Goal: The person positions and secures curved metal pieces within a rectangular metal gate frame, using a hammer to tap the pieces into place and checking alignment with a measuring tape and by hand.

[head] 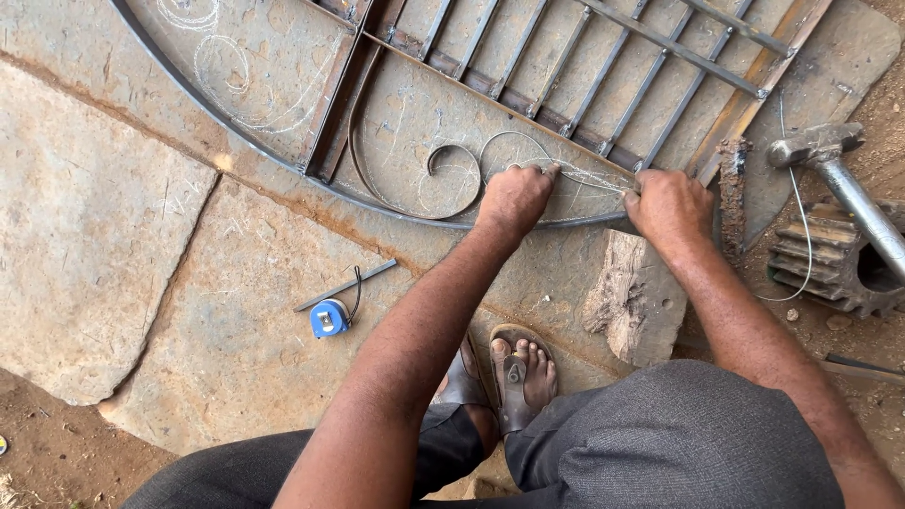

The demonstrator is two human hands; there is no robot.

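From the head camera, looking straight down, the person crouches over a stone slab floor [236,320] with a flat iron grille frame [528,90] laid on it; the left hand [514,198] and right hand [671,209] sit side by side at the frame's curved lower rim; between them runs a thin bent wire [589,175], stretched across the slab just inside that rim; the left fingers are curled shut with the thumb and fingertips pinching one end of the wire, the right fingers are clenched around its other end; beyond the left hand the wire loops round towards an iron scroll [452,179] that lies inside the frame, near the loop, though whether they touch I cannot tell; chalk curls show on the stone under and beside the scroll; straight bars fill the upper part of the frame towards the slab's far edge; just below the right wrist lies a rough block of wood [636,302] at the slab's right edge; past it, on the dirt to the right, a hammer [830,155] rests with its head near a rusted toothed gear [834,259]; on the slab to the left of the forearm, well apart from the hands, a blue tape measure [328,319] lies beside a short metal rod [347,286]; a sandalled foot [523,372] shows between the knees
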